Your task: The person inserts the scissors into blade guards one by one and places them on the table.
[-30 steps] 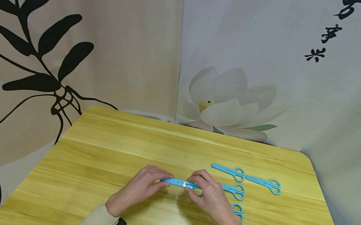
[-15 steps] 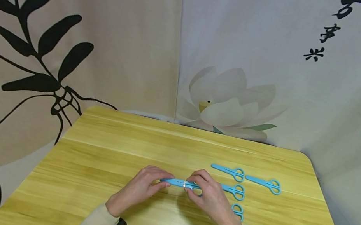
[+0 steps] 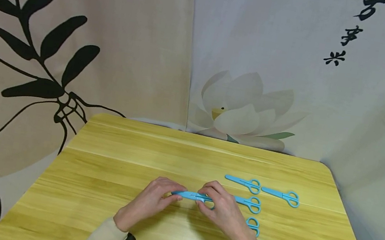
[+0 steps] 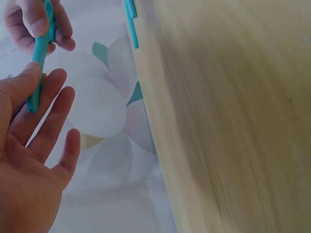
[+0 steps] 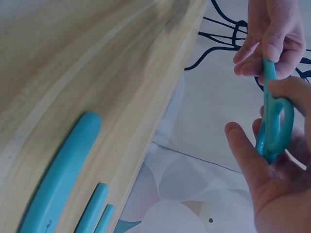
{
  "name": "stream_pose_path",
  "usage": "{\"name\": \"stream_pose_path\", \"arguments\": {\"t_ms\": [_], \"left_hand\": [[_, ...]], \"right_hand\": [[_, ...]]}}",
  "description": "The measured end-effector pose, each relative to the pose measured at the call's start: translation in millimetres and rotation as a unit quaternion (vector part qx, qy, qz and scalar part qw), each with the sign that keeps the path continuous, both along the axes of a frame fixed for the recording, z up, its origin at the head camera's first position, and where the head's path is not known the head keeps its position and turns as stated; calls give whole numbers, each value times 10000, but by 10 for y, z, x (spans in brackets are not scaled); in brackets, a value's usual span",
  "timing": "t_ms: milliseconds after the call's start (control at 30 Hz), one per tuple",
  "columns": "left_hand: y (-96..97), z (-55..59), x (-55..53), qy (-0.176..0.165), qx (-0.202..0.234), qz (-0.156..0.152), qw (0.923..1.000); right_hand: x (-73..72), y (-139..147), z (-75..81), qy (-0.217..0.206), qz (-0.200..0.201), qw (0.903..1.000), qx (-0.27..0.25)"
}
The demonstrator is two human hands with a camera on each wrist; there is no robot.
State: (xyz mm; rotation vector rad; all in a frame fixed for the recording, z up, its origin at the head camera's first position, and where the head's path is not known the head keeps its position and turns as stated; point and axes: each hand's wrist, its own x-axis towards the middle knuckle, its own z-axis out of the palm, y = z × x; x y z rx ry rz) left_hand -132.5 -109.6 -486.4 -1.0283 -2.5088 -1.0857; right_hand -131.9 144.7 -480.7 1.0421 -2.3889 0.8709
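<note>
Between the two hands is a pair of blue scissors, its blades inside a matching blue sheath and held level over the table. My left hand pinches the sheath's tip between thumb and fingers; in the left wrist view, the other fingers of that left hand are spread loosely. At the handle end, my right hand pinches the scissors near the loops. The right wrist view shows one handle loop beside the right thumb. No metal shows between sheath and handle. Part of the loops is hidden behind the right fingers.
Several more blue sheathed scissors lie on the wooden table: one pair at the back, another to its right. A third pair and one more are partly covered by the right hand. A printed curtain hangs behind.
The silver gap between sheath and handle has closed, as the right hand moved slightly left and the sheath slid fully over the blades. The left hand stays nearly still.
</note>
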Motion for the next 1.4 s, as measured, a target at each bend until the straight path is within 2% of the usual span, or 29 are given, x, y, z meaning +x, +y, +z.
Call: {"name": "stream_pose_path", "arguments": {"t_ms": [100,300,400,467,567,667,800,1067,1167,1400], "left_hand": [[20,-5,-1,75,0,20,10000],[81,-15,24,88,-136,-20,9999],[103,-5,47,-172,-261,-125,9994],[102,13,66,-490,-346,-112,9981],[55,35,90,-924,-469,66,9946],[-40,44,97,-1200,-505,301,9910],[-171,27,76,-1025,-592,527,9916],[-367,14,14,-204,-766,791,9937],[-419,11,10,-146,-729,855,9936],[-474,6,24,-289,-668,973,9926]], "right_hand": [[-4,15,-2,-49,33,10000,24],[28,91,20,-493,-41,9986,203],[54,160,17,-654,-128,9975,243],[66,227,13,-714,-182,9971,178],[81,372,13,-702,-281,9971,-1],[90,565,14,-586,-409,9974,-79],[120,850,2,-473,-675,9966,-94],[188,1355,-17,-511,-1343,9896,-92],[204,1511,-15,-538,-1475,9876,-31],[236,1793,-48,-614,-1612,9849,121]]}}
